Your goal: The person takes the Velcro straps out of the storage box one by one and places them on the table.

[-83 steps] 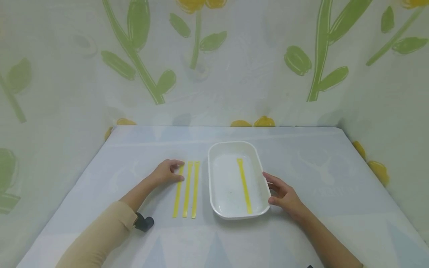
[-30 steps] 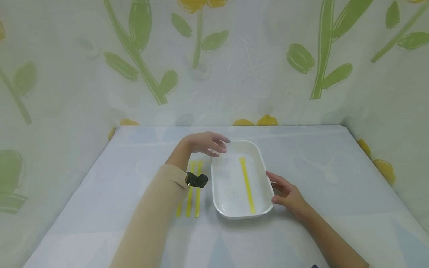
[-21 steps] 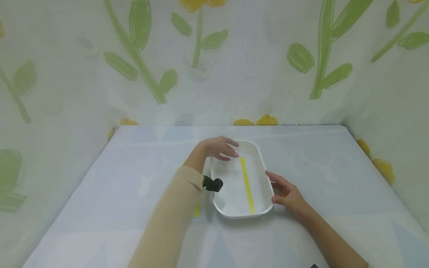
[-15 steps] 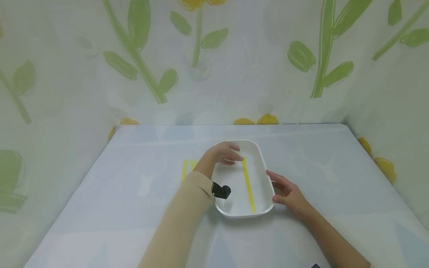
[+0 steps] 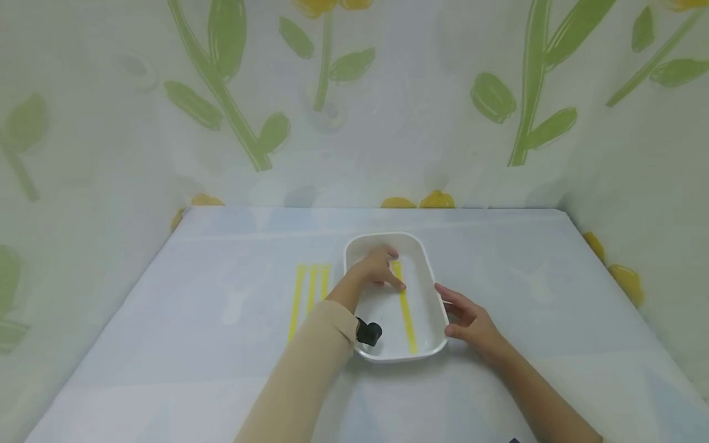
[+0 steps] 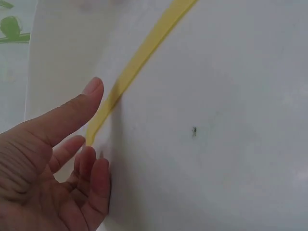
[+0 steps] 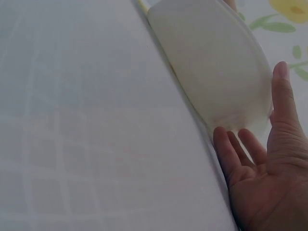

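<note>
A flat yellow strip (image 5: pixel 408 321) lies lengthwise in a white rectangular tray (image 5: pixel 388 357). Inside the tray, my left hand (image 5: pixel 376 267) reaches to the strip's far end. In the left wrist view, the thumb and loosely bent fingers of that hand (image 6: pixel 62 154) stand apart on either side of the strip (image 6: pixel 139 55), with no pinch visible. My right hand (image 5: pixel 471 323) touches the tray's right side. From the right wrist view, its fingertips meet the tray's outer wall (image 7: pixel 211 62), while the thumb points up along the side.
Left of the tray, 3 more yellow strips (image 5: pixel 296 295) lie side by side on the cloth-covered table (image 5: pixel 210 344), partly hidden by the left sleeve (image 5: pixel 304 369). A black wrist camera (image 5: pixel 369 333) hangs over the tray's near left part. Flower-printed curtain (image 5: pixel 388 141) encloses the table.
My left hand has moved from the leftmost strip on the table over the tray's far left rim, then down to the strip inside, its thumb spreading. The right hand stays at the tray's side.
</note>
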Motion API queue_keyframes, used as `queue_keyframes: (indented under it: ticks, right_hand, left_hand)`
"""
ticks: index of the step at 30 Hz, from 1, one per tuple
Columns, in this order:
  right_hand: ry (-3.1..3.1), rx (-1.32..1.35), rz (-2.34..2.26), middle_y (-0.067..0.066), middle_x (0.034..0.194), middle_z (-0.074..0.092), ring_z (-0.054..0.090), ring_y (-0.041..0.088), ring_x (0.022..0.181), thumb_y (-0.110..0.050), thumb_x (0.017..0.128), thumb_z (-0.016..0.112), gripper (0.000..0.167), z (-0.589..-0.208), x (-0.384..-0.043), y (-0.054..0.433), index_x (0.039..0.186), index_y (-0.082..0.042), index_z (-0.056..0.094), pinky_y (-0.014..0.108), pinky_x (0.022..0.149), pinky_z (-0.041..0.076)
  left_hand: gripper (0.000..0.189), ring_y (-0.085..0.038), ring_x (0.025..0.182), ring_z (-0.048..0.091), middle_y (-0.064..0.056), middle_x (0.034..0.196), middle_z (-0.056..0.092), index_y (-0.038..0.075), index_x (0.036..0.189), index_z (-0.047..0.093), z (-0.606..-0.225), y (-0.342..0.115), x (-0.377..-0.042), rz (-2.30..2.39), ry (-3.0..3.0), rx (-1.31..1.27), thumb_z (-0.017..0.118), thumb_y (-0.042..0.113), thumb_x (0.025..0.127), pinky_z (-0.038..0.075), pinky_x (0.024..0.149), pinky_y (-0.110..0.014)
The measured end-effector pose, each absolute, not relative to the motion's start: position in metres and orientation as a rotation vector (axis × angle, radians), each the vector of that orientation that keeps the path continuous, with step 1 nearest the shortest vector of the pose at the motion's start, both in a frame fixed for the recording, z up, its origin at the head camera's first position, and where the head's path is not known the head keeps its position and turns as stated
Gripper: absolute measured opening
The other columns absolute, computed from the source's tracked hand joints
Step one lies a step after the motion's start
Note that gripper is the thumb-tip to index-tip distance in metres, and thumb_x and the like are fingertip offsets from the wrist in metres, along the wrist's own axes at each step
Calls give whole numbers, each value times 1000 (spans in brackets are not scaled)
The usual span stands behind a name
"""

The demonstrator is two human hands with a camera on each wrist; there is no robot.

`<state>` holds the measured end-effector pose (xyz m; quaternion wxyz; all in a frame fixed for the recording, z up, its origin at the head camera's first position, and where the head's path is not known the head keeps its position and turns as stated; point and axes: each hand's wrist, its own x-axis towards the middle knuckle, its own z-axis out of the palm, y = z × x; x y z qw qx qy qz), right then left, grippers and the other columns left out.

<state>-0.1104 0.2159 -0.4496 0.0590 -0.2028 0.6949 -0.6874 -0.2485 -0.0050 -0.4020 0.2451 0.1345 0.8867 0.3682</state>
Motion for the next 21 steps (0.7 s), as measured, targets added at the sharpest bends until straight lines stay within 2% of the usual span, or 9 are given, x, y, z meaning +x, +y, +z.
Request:
queue_keyframes:
  ticks: [2, 6, 13, 16, 21]
  right_hand:
    - [2102, -612, -2085, -17, 140, 46, 54, 4, 114, -15, 85, 70, 69, -450, -110, 216, 144, -2, 35, 23, 85, 51]
    - [2117, -604, -2076, -18, 139, 46, 54, 3, 115, -15, 85, 70, 70, -449, -110, 216, 144, -2, 35, 22, 86, 51]
    - [2149, -564, -2055, -22, 138, 45, 53, -1, 115, -18, 85, 71, 70, -447, -110, 214, 144, -2, 36, 20, 86, 50]
    - [2162, -541, -2050, -24, 137, 45, 52, -2, 115, -20, 85, 71, 71, -446, -110, 213, 143, -2, 36, 19, 87, 49]
    - [2172, -527, -2043, -25, 137, 45, 52, -3, 115, -22, 84, 71, 71, -445, -110, 212, 143, -3, 37, 18, 87, 49]
  left_hand:
    - [79, -20, 94, 49, -15, 124, 45, 5, 131, 44, -405, -2, -246, 995, 2433, 374, 87, 14, 66, 50, 61, -22]
    - [83, -22, 93, 49, -15, 131, 37, 6, 131, 42, -406, 0, -243, 965, 2467, 367, 88, 13, 63, 50, 62, -22]
    - [65, -23, 104, 44, -15, 125, 38, 7, 120, 54, -404, -2, -244, 922, 2468, 420, 87, 9, 64, 49, 61, -20]
    - [58, -21, 97, 46, -13, 121, 41, 7, 119, 57, -404, -2, -245, 918, 2453, 409, 84, 9, 67, 48, 60, -20]
    - [53, -15, 73, 51, -14, 116, 50, 3, 125, 55, -404, -2, -247, 931, 2466, 384, 76, 12, 78, 48, 57, -20]
